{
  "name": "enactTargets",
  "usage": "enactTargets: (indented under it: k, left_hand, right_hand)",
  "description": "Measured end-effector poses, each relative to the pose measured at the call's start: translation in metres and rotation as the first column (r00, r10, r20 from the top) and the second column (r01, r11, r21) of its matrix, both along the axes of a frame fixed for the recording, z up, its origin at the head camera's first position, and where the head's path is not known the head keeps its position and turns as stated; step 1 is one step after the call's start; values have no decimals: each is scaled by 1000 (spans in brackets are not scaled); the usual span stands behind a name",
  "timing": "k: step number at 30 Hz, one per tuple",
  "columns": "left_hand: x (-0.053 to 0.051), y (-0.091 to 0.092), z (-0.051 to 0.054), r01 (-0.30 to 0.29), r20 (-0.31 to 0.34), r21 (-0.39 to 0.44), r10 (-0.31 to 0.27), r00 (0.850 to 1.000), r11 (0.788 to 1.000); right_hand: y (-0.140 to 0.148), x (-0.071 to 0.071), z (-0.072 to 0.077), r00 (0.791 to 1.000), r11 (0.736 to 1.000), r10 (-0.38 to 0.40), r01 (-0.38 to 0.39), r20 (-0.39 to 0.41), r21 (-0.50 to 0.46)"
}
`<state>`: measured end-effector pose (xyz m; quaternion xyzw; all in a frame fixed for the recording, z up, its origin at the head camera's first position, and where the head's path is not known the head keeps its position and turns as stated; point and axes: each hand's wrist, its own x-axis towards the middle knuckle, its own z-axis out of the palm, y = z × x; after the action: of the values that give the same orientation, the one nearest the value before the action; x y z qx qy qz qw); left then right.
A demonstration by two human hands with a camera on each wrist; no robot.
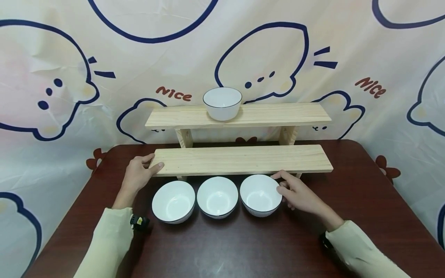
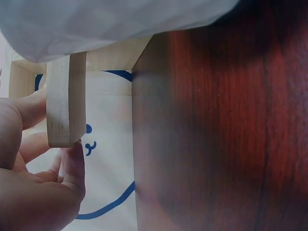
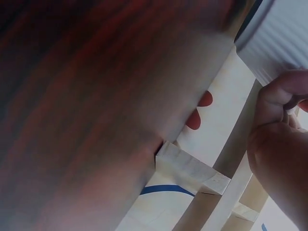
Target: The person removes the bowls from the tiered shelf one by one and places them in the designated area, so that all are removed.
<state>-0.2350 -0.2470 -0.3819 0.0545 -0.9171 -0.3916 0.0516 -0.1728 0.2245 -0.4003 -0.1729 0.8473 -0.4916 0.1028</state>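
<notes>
My left hand (image 1: 137, 173) grips the left end of the lower board of a two-tier wooden shelf (image 1: 240, 160). In the left wrist view its thumb and fingers (image 2: 72, 168) lie on opposite faces of the board end. Three white bowls with dark rims stand in a row before the shelf: a left bowl (image 1: 174, 201), a middle bowl (image 1: 217, 197) and a right bowl (image 1: 260, 193). At the right bowl's right side my right hand (image 1: 295, 193) holds its rim, fingers curled. The bowl's ribbed outer wall (image 3: 279, 41) shows in the right wrist view.
A fourth white bowl (image 1: 222, 103) sits on the upper board (image 1: 278, 114), left of its middle. The shelf stands at the back of a dark red-brown wooden table (image 1: 222, 247). Behind it hangs a pale cloth (image 1: 167, 69) with cartoon drawings. Wooden supports (image 3: 192, 166) hold the boards.
</notes>
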Motion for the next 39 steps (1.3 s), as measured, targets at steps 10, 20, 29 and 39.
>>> enactTargets:
  k: [10, 20, 29, 39]
  left_hand:
    - [0, 1, 2, -2, -1, -3, 2, 1000, 1000]
    - [0, 1, 2, -11, -2, -4, 11, 1000, 1000]
    - [1, 1, 1, -10, 1, -4, 10, 1000, 1000]
    - [0, 2, 1, -10, 7, 8, 9, 1000, 1000]
  right_hand:
    - [2, -1, -1, 999, 999, 31, -31, 18, 32]
    - [5, -1, 4, 989, 994, 109, -111, 97, 21]
    - [8, -3, 5, 980, 986, 163, -167, 115, 28]
    - [11, -3, 8, 981, 985, 158, -165, 115, 57]
